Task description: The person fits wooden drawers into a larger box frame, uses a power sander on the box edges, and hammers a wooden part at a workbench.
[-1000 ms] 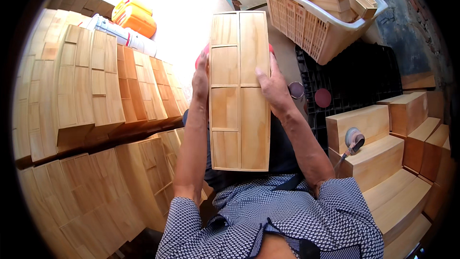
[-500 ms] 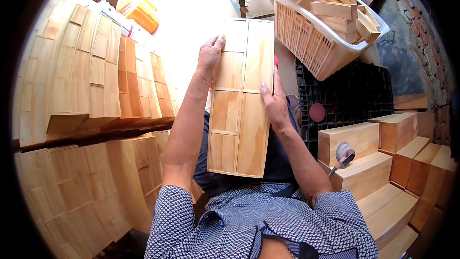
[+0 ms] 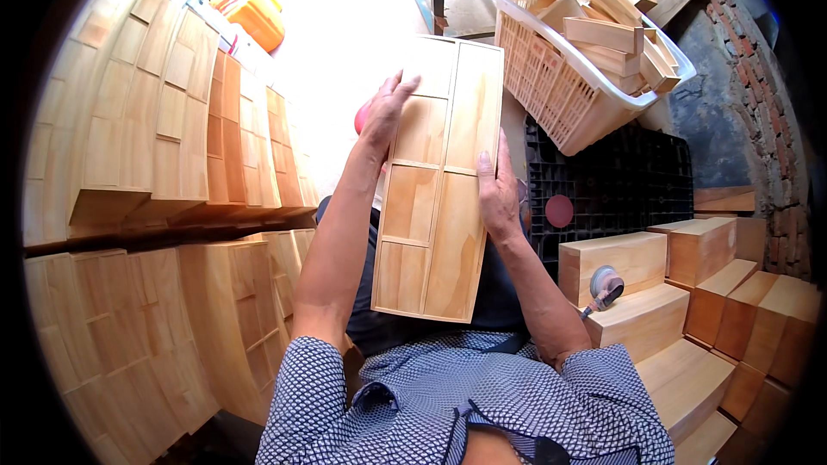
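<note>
A long pale wooden box with a panelled face stands tilted over my lap, thin strips dividing its face into several rectangles. At its upper left edge is my left hand, closed, with fingertips by the panel. A red, round-edged piece like a sanding disc juts out beside that hand; how it is gripped is hidden. My right hand clasps the box's right edge, thumb towards the face and fingers along the side.
Panelled wooden boxes are stacked at left. A white crate of wooden pieces stands far right beside a black plastic pallet, with a red disc on it. Right, a sander rests among wooden blocks.
My left hand has shifted slightly right and down, and red now shows on its outer side. The red edge by my right fingers has gone from sight; that hand sits slightly lower.
</note>
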{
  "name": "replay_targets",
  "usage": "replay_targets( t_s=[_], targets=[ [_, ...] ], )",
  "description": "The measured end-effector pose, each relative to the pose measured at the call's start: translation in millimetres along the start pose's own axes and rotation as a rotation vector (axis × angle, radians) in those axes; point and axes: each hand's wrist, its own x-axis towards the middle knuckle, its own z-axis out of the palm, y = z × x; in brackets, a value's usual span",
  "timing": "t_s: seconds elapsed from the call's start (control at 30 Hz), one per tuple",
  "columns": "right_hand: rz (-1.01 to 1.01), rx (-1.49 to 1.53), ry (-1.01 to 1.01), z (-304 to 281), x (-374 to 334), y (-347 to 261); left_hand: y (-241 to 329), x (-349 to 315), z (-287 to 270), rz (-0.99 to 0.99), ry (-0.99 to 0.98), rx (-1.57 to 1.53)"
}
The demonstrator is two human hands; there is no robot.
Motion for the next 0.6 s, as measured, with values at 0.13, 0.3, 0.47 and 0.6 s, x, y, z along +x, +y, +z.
replay_targets(
  t_s=[0.13,0.3,0.47,0.6],
  targets=[
    [0.005,0.036,-0.058,6,-6,-12,-64,-21,-31,-0.224,-0.231,-0.749],
    [-0.045,-0.068,-0.037,-4,-7,-13,-88,-98,-20,-0.338,-0.041,-0.534],
    [0.061,-0.033,-0.044,-10,-12,-16,-118,-113,-41,-0.457,0.067,-0.404],
    [0.149,0.599,0.01,-36,-18,8,-46,-106,-23,-0.358,0.036,-0.059]
  ],
)
